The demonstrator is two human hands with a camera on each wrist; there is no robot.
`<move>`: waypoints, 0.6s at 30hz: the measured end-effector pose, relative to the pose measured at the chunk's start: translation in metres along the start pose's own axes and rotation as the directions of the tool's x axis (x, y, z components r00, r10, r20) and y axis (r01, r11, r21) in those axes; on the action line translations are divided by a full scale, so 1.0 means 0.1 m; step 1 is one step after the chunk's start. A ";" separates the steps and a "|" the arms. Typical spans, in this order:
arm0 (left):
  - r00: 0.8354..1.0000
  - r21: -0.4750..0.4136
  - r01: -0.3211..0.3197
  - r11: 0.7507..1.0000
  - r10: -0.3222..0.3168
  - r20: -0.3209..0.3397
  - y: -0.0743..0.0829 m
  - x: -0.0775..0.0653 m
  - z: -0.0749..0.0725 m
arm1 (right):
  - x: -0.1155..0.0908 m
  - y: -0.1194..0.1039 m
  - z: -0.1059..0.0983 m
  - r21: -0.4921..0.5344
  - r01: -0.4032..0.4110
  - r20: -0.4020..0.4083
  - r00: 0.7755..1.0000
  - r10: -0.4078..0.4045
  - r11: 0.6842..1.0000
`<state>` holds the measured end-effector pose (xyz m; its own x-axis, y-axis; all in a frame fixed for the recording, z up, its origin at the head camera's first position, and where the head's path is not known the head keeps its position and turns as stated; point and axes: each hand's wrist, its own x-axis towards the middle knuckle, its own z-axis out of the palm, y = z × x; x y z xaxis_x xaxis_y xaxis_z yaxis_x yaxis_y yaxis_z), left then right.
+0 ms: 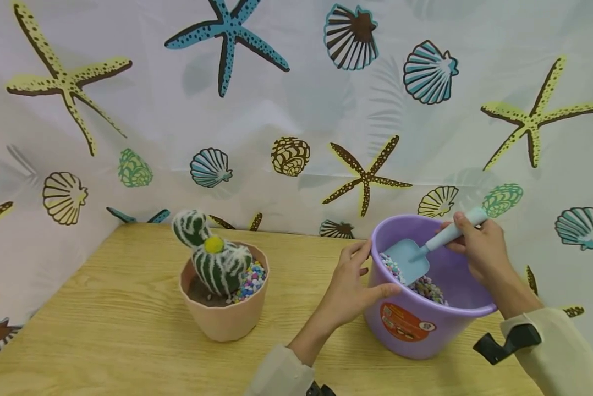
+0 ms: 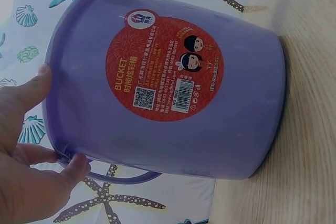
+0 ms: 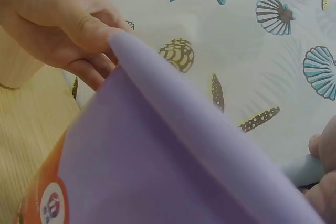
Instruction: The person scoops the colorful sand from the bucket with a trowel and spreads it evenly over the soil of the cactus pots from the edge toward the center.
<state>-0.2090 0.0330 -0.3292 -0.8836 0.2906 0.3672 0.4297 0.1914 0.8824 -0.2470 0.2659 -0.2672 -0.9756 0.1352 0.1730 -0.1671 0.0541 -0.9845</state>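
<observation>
Purple plastic bucket (image 1: 445, 327), red label (image 2: 163, 66) reads "BUCKET". Left hand (image 1: 351, 291) grips its rim (image 1: 455, 311); right hand (image 1: 483, 247) grips smooth blue scoop (image 1: 411, 259).

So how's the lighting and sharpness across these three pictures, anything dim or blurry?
Head: fairly bright, but the print on the bucket label is too small to read; left wrist: dimmer, yet the word BUCKET reads clearly; right wrist: pale light, the near bucket rim looking soft.
</observation>
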 end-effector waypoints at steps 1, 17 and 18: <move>1.000 0.000 -0.003 1.000 0.003 0.000 0.00 0.00 0.00 | 0.00 0.00 0.00 0.012 -0.003 0.016 1.000 0.003 1.000; 1.000 -0.017 0.017 1.000 -0.017 -0.002 -0.02 -0.02 0.00 | -0.03 0.02 -0.12 0.096 -0.135 0.254 0.961 0.107 0.986; 1.000 -0.012 0.013 1.000 -0.013 -0.003 -0.01 -0.02 0.00 | -0.02 0.02 -0.13 0.120 -0.134 0.273 0.957 0.098 0.984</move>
<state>-0.2081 0.0325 -0.3308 -0.8897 0.2854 0.3563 0.4157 0.1840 0.8907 -0.2435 0.2786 -0.2694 -0.9889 -0.1351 0.0614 -0.0504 -0.0833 -0.9953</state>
